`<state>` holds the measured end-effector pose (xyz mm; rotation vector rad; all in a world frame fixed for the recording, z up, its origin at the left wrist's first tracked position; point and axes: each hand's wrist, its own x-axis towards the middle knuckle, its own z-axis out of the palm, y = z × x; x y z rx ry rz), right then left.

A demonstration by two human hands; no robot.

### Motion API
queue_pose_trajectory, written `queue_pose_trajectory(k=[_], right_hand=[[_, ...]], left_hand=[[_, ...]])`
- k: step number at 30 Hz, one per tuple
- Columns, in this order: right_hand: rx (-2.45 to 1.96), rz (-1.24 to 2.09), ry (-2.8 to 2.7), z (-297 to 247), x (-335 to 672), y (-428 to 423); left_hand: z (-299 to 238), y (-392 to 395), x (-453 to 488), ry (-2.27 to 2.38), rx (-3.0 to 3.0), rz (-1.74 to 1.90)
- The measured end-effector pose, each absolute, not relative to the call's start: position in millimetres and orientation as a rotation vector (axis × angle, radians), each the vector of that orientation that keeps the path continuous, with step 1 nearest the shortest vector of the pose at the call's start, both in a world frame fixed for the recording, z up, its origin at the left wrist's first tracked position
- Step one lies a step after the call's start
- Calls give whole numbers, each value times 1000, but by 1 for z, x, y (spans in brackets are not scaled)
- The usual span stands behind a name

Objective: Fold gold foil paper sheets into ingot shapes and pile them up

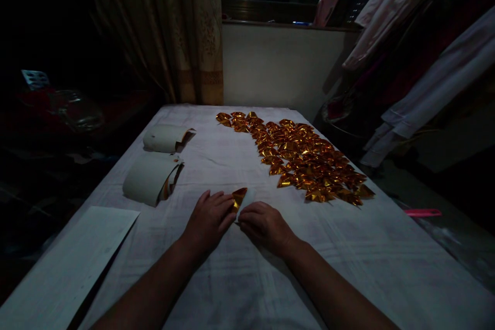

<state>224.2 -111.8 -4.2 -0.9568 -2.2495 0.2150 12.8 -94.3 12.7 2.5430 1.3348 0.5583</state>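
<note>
Near the middle of the table, a piece of gold foil paper (238,198), partly folded to a point, stands between my two hands. My left hand (209,216) lies over its left side, fingers closed against it and the thumb low down. My right hand (265,224) pinches at its lower right edge, with the fingertips pressed together. Much of the foil paper is hidden behind the fingers. Beyond my right hand, a large pile of folded gold foil pieces (305,157) spreads over the right side of the table.
Two curled stacks of grey-backed paper (152,178) rest on the left. A pale flat board or sheet (73,263) lies at the left front. White patterned cloth (216,289) covers the table. Clothes (436,93) hang at the right; a curtain (185,36) hangs behind.
</note>
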Motion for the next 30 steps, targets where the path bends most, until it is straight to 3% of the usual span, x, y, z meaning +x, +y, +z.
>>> queue_pose_trajectory(k=[14, 30], right_hand=[[-1280, 383, -2078, -7, 217, -102], [-1362, 350, -2080, -4, 212, -106]], left_hand=[[3, -93, 11, 1354, 2428, 546], [5, -95, 14, 1370, 2389, 556]])
